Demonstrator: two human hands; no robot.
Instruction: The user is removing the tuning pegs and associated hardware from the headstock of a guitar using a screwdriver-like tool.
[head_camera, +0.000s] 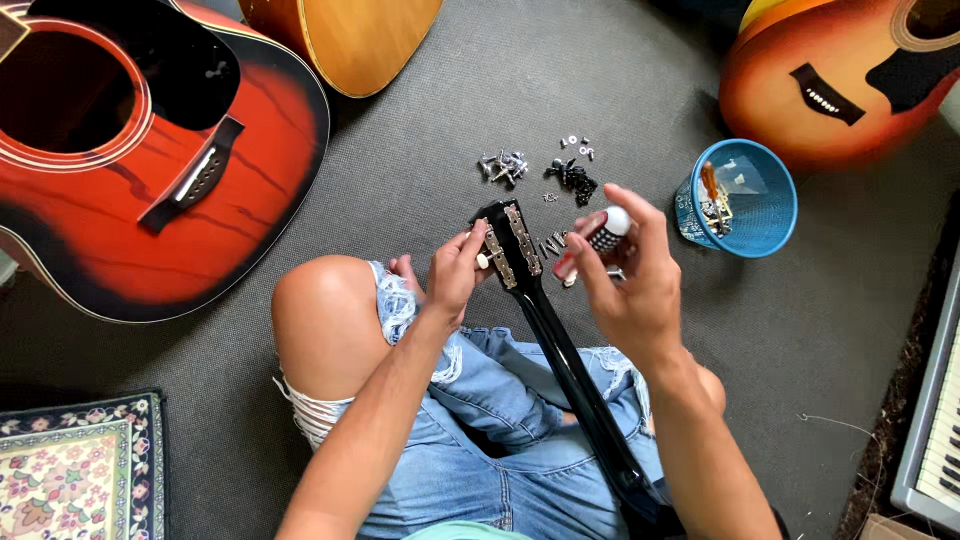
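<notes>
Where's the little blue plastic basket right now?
In the head view, the round blue plastic basket sits on the grey carpet at right, just beyond the right hand and below the sunburst acoustic guitar.

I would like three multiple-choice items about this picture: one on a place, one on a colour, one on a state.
1. Where does the blue basket stand?
A. on the carpet, beyond the right hand
B. on the lap
C. on the red guitar

2. What colour is the guitar neck across the lap?
A. white
B. black
C. yellow

3. What does the left hand do?
A. lies flat on the carpet
B. grips the headstock
C. holds the basket

Answers:
1 A, it stands on the grey carpet past the right hand.
2 B, glossy black.
3 B, fingers pinch the headstock.
</notes>
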